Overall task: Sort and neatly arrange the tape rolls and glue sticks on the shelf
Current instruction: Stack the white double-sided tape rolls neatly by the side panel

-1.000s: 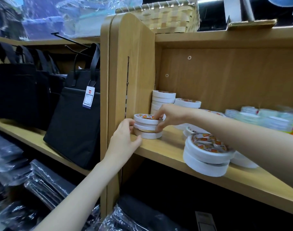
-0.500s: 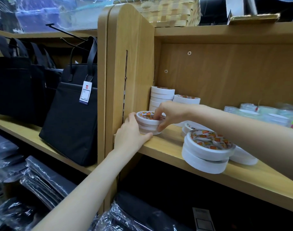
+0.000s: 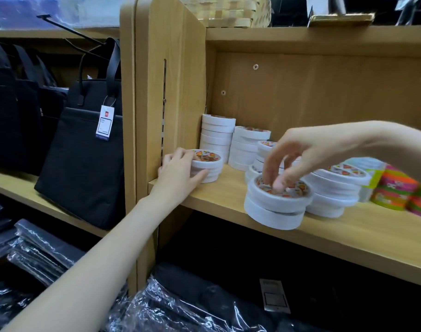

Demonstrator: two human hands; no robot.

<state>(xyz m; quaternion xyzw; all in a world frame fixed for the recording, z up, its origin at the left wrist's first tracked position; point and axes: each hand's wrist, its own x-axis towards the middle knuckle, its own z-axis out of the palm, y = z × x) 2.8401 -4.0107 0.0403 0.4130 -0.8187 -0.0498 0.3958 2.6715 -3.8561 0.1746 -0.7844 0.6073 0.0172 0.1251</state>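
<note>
Head view — close, facing forward and down at wooden shelf [image 3: 228,200]; single camera

Wooden shelf [image 3: 228,200] — white tape stacks [image 3: 274,207], colourful rolls [image 3: 396,190].

— Where was the left hand [image 3: 178,174]?
— Curled round a short stack of white tape rolls [image 3: 208,167] at the light wooden shelf's [image 3: 348,233] left end, beside the upright panel.
— And the right hand [image 3: 298,159]?
— Blurred, fingertips dipping into the core of a two-roll white stack [image 3: 275,207] at the front edge.
</note>
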